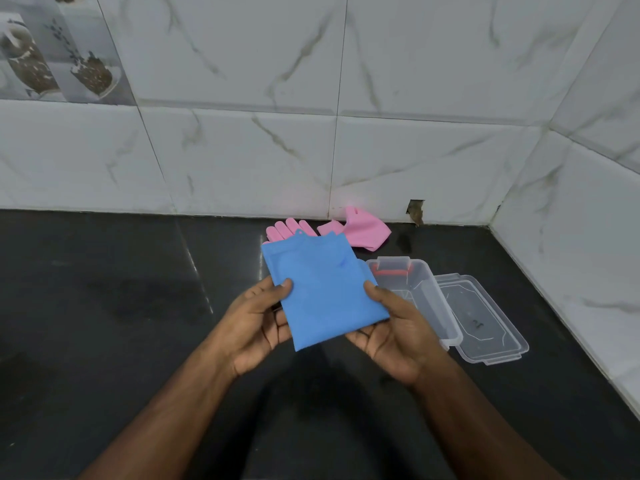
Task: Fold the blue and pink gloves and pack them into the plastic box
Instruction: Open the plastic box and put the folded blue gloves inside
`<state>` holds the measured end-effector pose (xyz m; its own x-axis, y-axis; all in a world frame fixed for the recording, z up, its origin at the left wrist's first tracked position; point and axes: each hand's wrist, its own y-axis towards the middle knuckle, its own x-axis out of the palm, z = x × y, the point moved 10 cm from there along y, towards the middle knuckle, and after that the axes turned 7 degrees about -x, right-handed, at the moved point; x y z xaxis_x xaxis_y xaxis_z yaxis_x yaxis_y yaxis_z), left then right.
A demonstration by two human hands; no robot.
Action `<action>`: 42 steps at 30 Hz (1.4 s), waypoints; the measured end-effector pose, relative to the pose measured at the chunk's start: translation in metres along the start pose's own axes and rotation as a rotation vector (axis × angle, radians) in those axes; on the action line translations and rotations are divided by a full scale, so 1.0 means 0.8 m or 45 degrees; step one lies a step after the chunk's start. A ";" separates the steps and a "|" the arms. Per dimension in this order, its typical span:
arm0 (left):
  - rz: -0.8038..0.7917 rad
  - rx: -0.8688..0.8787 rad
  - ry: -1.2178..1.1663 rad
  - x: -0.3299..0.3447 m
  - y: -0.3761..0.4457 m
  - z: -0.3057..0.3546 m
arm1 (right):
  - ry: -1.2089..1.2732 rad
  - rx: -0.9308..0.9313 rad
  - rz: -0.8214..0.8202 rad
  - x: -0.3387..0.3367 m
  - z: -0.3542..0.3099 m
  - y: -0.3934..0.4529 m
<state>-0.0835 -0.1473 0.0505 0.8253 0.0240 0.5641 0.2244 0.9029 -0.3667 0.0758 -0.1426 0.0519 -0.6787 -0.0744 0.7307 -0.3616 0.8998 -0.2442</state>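
Note:
A folded blue glove [323,289] is held flat above the dark counter between both hands. My left hand [256,323] grips its left edge, thumb on top. My right hand [394,327] grips its right edge, thumb on top too. Behind the blue glove, by the wall, lie the pink gloves [360,228]; the fingers of one show to the left and a folded cuff to the right. The clear plastic box [415,289] stands open just right of my right hand, with an orange clip at its far end.
The box's clear lid [481,320] lies flat on the black counter [121,323] to the right of the box. Marbled white tile walls close off the back and the right side, meeting in a corner. A small hole [415,209] shows in the back wall.

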 end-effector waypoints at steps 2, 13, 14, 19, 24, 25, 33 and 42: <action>-0.047 -0.040 0.063 0.000 0.001 -0.001 | -0.051 0.010 -0.059 0.005 -0.006 0.004; -0.053 -0.060 0.225 0.008 0.009 -0.007 | -0.572 -0.115 0.039 -0.017 -0.039 0.021; -0.048 -0.059 0.234 0.010 0.010 -0.007 | -0.581 -0.125 0.046 -0.019 -0.040 0.021; 0.006 -0.043 0.286 0.013 0.017 -0.007 | -0.627 -0.180 0.094 -0.028 -0.048 0.018; 0.073 0.011 0.378 0.021 0.029 -0.005 | -0.670 -0.232 0.113 -0.035 -0.067 0.014; 0.086 0.022 0.393 0.023 0.031 -0.005 | -0.679 -0.234 0.114 -0.037 -0.071 0.013; 0.144 0.089 0.522 0.068 0.063 0.002 | -0.806 -0.348 0.168 -0.060 -0.137 -0.002; 0.164 0.030 0.779 0.126 0.129 -0.013 | -0.935 -0.311 0.339 -0.130 -0.195 0.012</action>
<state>0.0279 -0.0563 0.0620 0.9938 -0.1105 -0.0121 0.0975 0.9184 -0.3834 0.2426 -0.0589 0.0733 -0.9986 -0.0312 0.0432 -0.0371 0.9890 -0.1430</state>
